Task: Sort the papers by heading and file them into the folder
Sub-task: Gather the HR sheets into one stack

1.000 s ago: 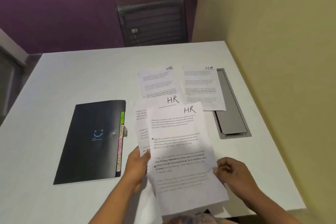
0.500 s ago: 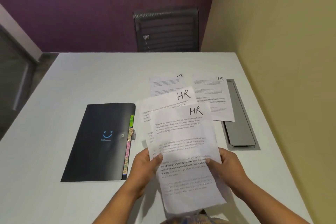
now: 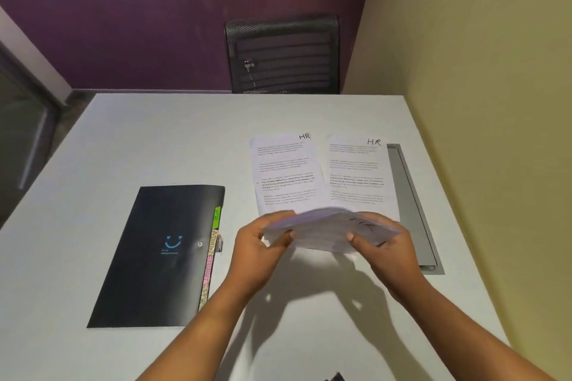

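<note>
The papers (image 3: 328,230) we hold are a thin bundle of loose sheets. It is lifted off the table (image 3: 148,139) and lies nearly flat between our hands, on the near side of two more sheets that rest on the tabletop. Our left hand (image 3: 257,254) grips the bundle's left edge and our right hand (image 3: 388,252) grips its right edge, each with the thumb on top and the fingers curled underneath. A handwritten "HR" shows on the top sheet by the right thumb.

The bundle bows upward in the middle, so we judge it very light and floppy, with sheets that probably slide over each other easily. A grip at both edges seems safest to us: firm enough to stop the sheets fanning, but not so tight that they crease.

The far left sheet (image 3: 286,173) and the far right sheet (image 3: 359,176), both headed "HR", lie flat side by side. To lift them we would probably have to catch an edge or corner with a fingertip.

The folder (image 3: 161,254) lies closed to the left, apart from the bundle, with coloured tabs (image 3: 212,254) showing along its right edge. It looks stiffer, and opening it will likely need one hand free.
</note>
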A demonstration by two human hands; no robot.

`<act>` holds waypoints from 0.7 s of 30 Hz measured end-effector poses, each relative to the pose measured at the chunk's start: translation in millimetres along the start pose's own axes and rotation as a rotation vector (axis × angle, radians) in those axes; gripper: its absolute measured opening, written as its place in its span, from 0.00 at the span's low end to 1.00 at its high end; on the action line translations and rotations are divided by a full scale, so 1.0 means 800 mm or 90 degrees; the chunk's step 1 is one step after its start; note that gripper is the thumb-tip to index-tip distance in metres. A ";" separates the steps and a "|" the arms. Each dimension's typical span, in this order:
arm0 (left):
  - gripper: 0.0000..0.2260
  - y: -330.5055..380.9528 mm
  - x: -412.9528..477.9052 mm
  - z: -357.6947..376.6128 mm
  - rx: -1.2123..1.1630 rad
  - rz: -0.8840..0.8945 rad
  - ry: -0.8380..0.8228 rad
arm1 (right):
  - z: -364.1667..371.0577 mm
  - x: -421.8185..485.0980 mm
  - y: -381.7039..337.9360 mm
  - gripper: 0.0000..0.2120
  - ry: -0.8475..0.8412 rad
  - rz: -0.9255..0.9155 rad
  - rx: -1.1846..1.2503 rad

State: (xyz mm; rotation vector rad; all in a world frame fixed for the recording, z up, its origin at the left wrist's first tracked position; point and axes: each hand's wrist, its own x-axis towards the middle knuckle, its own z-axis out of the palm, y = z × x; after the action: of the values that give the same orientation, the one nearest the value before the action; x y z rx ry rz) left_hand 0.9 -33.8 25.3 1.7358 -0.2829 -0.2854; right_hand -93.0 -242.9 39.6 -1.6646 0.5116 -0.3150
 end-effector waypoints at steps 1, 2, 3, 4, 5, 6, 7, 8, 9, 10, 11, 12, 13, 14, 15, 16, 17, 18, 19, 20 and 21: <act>0.11 -0.007 0.002 0.002 0.018 0.007 -0.011 | -0.002 0.003 0.006 0.12 -0.013 -0.004 -0.017; 0.11 -0.016 0.005 0.004 0.042 0.020 -0.017 | -0.003 0.006 0.013 0.12 -0.029 0.001 -0.014; 0.10 -0.026 0.007 0.007 0.068 0.031 -0.020 | -0.004 0.008 0.020 0.11 -0.041 0.011 -0.020; 0.10 -0.037 0.010 0.009 0.083 0.043 -0.023 | -0.005 0.010 0.027 0.11 -0.049 0.017 -0.026; 0.09 -0.046 0.012 0.011 0.094 0.049 -0.030 | -0.006 0.013 0.034 0.10 -0.047 0.016 -0.052; 0.08 -0.052 0.016 0.013 0.110 0.054 -0.038 | -0.007 0.017 0.041 0.10 -0.051 0.010 -0.075; 0.06 -0.055 0.021 0.015 0.134 0.050 -0.048 | -0.008 0.021 0.046 0.10 -0.055 0.013 -0.096; 0.05 -0.057 0.028 0.016 0.142 0.036 -0.059 | -0.009 0.026 0.048 0.11 -0.059 0.019 -0.105; 0.05 -0.056 0.035 0.017 0.133 0.005 -0.065 | -0.011 0.031 0.049 0.12 -0.062 0.027 -0.114; 0.05 -0.052 0.043 0.018 0.096 -0.041 -0.067 | -0.013 0.038 0.051 0.13 -0.068 0.036 -0.123; 0.05 -0.048 0.052 0.020 0.048 -0.092 -0.065 | -0.014 0.046 0.054 0.14 -0.076 0.044 -0.130; 0.05 -0.045 0.063 0.021 -0.004 -0.137 -0.072 | -0.016 0.054 0.058 0.14 -0.076 0.054 -0.132; 0.05 -0.043 0.074 0.021 -0.030 -0.166 -0.082 | -0.017 0.061 0.062 0.14 -0.070 0.071 -0.118; 0.06 -0.041 0.086 0.023 -0.042 -0.191 -0.095 | -0.018 0.069 0.068 0.14 -0.059 0.092 -0.101; 0.07 -0.038 0.099 0.024 -0.041 -0.209 -0.104 | -0.019 0.077 0.074 0.14 -0.052 0.108 -0.083; 0.07 -0.033 0.113 0.026 -0.035 -0.228 -0.109 | -0.020 0.084 0.080 0.13 -0.048 0.117 -0.074; 0.07 -0.030 0.127 0.028 -0.034 -0.250 -0.105 | -0.020 0.091 0.083 0.12 -0.041 0.127 -0.067; 0.09 -0.027 0.142 0.032 -0.047 -0.287 -0.081 | -0.021 0.099 0.089 0.11 -0.027 0.135 -0.058; 0.13 -0.028 0.158 0.037 -0.069 -0.336 -0.026 | -0.023 0.106 0.094 0.10 -0.008 0.147 -0.040; 0.15 -0.034 0.174 0.041 -0.080 -0.383 0.058 | -0.024 0.112 0.100 0.09 0.016 0.161 -0.019; 0.16 -0.045 0.190 0.045 -0.035 -0.406 0.141 | -0.027 0.117 0.105 0.08 0.043 0.179 0.002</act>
State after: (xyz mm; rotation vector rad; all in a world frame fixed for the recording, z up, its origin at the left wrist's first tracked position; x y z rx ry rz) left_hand 132.5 -112.9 -22.0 1.7469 0.4475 -0.5475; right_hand -35.1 -316.3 -47.5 -1.5580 0.7866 -0.1651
